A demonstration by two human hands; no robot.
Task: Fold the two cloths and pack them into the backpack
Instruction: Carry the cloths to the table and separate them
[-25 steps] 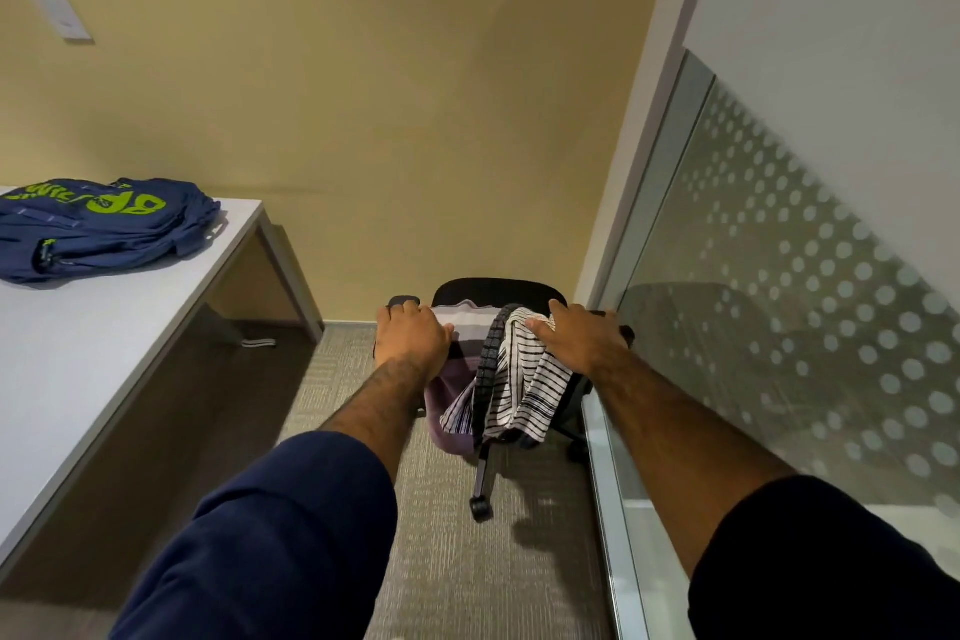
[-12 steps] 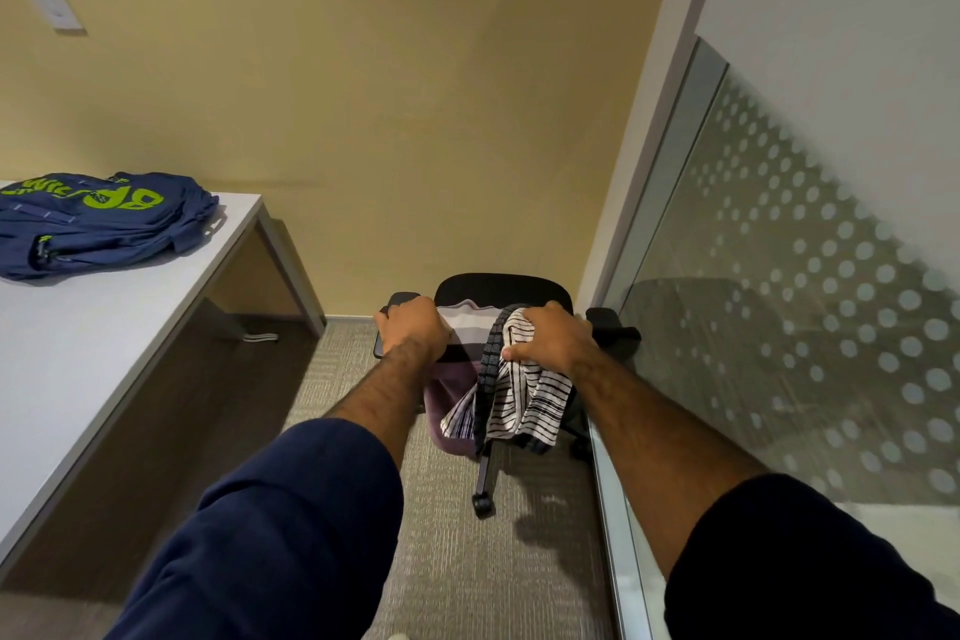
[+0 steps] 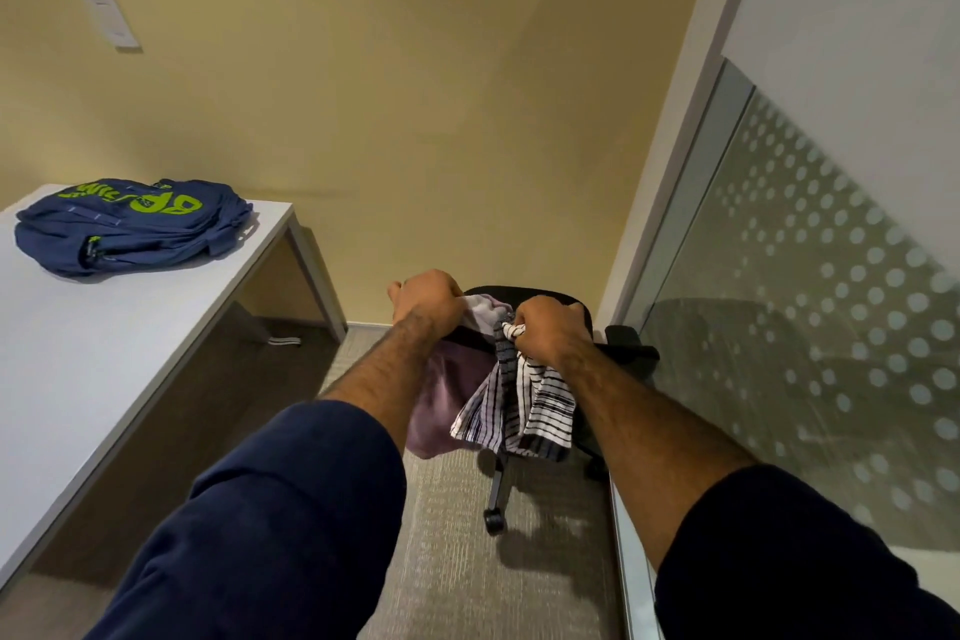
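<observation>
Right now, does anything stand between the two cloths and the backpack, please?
Nothing visible does: the left hand grips the purple cloth, the right hand the striped cloth, and the backpack lies apart on the table.

backpack [image 3: 130, 226] on table [image 3: 78, 353] at left; cloths [image 3: 498, 390] over chair [image 3: 618, 353] at right

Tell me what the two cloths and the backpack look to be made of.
Striped cloth: thin woven fabric, probably cotton, white with dark stripes; hangs in soft folds.
Purple cloth: matte, looks thicker, possibly towelling; weave too blurred to tell.
Backpack: navy synthetic fabric, likely nylon or polyester; lies slack on the table, green printed lettering.
</observation>
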